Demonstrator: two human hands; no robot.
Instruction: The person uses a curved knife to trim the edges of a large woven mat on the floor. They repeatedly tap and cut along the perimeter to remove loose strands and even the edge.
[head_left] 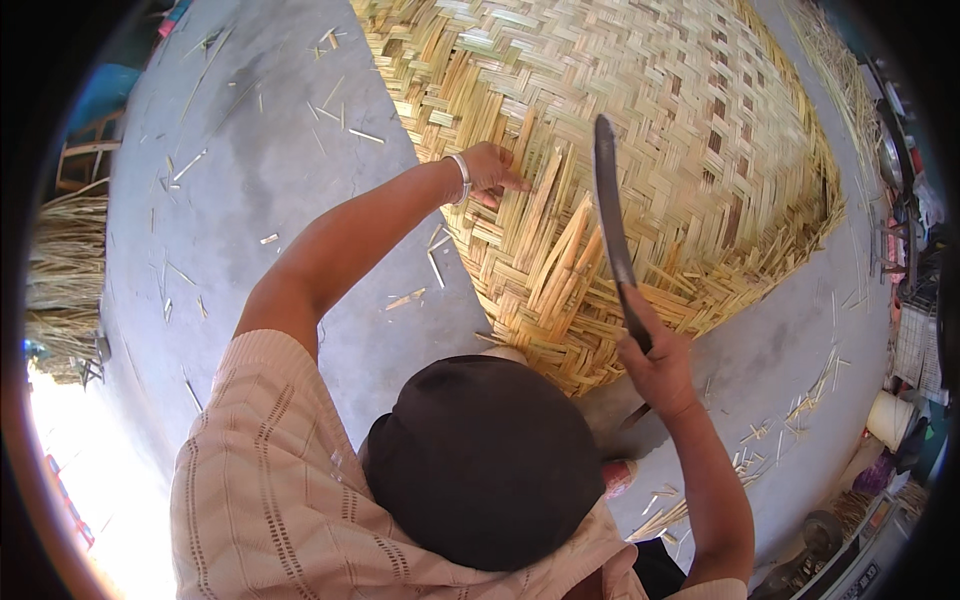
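Observation:
A large woven mat of pale yellow-green split reed [650, 130] lies on the floor, with loose strip ends sticking up along its near left edge. My left hand [490, 172], with a silvery bangle at the wrist, is over that left edge, fingers curled in and touching the strips. What lies between those fingers is too small to make out. In my right hand [658, 360], a machete [612, 200] is gripped by its handle, its long dark curved blade pointing away over the mat. Raised strips [560, 240] stand between my two hands.
Cut reed scraps [405, 298] litter the grey concrete floor [370, 380]. Bundled reeds [65, 270] stand at the far left. Along the right are a white bucket [888, 418] and assorted household items. A black cap [490, 460] blocks the lower middle of the view.

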